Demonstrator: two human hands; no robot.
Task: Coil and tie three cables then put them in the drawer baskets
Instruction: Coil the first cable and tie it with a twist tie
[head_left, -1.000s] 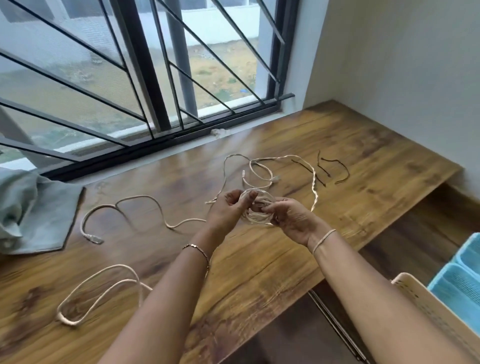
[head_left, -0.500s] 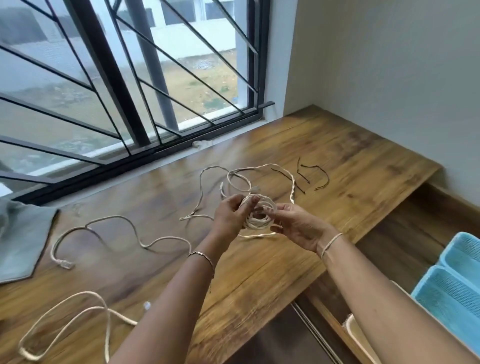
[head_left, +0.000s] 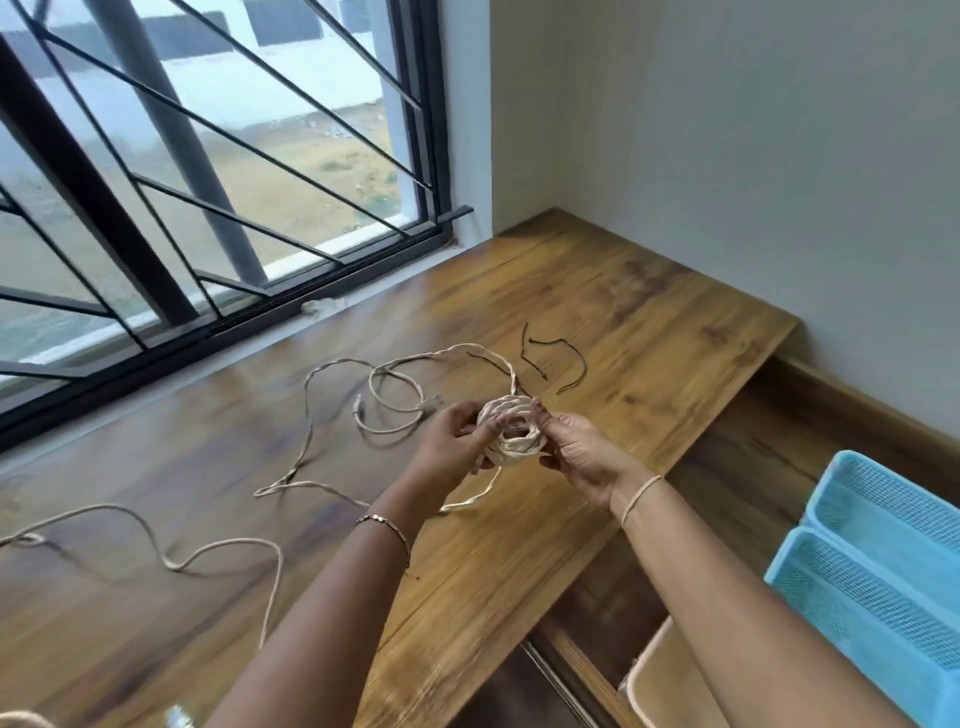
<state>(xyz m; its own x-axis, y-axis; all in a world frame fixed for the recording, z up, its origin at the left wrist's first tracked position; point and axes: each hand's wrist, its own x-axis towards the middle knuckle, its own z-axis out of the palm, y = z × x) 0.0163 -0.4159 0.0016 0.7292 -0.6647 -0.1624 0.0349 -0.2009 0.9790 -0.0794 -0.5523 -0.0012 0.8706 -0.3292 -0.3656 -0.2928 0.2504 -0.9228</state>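
Note:
A cream cable wound into a small coil (head_left: 511, 432) is held above the wooden table (head_left: 649, 332) between both hands. My left hand (head_left: 452, 441) grips the coil's left side and my right hand (head_left: 576, 452) pinches its right side. The cable's loose tail (head_left: 332, 405) trails left across the table in loops. A second cream cable (head_left: 208, 551) lies snaking at the lower left. Three short dark ties (head_left: 550, 358) lie on the table just beyond the coil. Blue mesh drawer baskets (head_left: 883, 566) sit at the lower right, with a cream basket (head_left: 670, 680) below them.
A barred window (head_left: 208, 208) runs along the table's far edge, and a grey wall (head_left: 727, 156) closes the right side. The table's front edge drops to a lower wooden ledge (head_left: 753, 457) beside the baskets.
The coil has grown thicker as more cable was wound in. The view has swung right: the grey cloth left the frame and more of the blue baskets shows.

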